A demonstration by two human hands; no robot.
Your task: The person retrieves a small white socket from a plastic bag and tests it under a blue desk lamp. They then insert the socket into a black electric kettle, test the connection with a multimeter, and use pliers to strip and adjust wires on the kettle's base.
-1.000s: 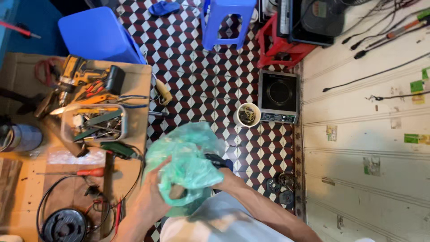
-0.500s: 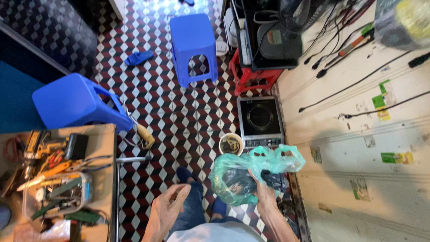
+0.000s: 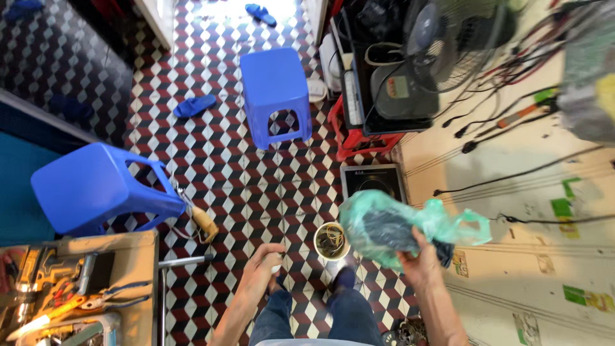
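Right hand point(image 3: 419, 263) grips a green plastic bag point(image 3: 391, 224) from beneath, fingers closed into the gathered film; the bag is lifted over the floor just beside the light wooden bench point(image 3: 512, 192) on our right. A dark object sits inside, and the bag bulges around it, so we judge the underhand grip is there to carry the weight of the contents, not just the handles, which trail loose to the right. Left hand point(image 3: 262, 263) hangs over the patterned tile floor point(image 3: 224, 160), fingers curled narrow; it may pinch something small and pale, but the view is too blurred to tell.

Below the bag, 1 small round can point(image 3: 332, 240) of coiled bits stands on the tiles, next to a flat black cooktop point(image 3: 375, 182). 2 blue plastic stools: 1 upright point(image 3: 275, 90), 1 tipped on its side point(image 3: 96, 186). Workbench with tools point(image 3: 70, 288) at lower left.

Versus 1.0 s ago: both hands held the bag at our lap beside the workbench. At 0.5 s the left hand had let go. Now the bag is carried farther right and higher, and the view has swung away from the workbench.
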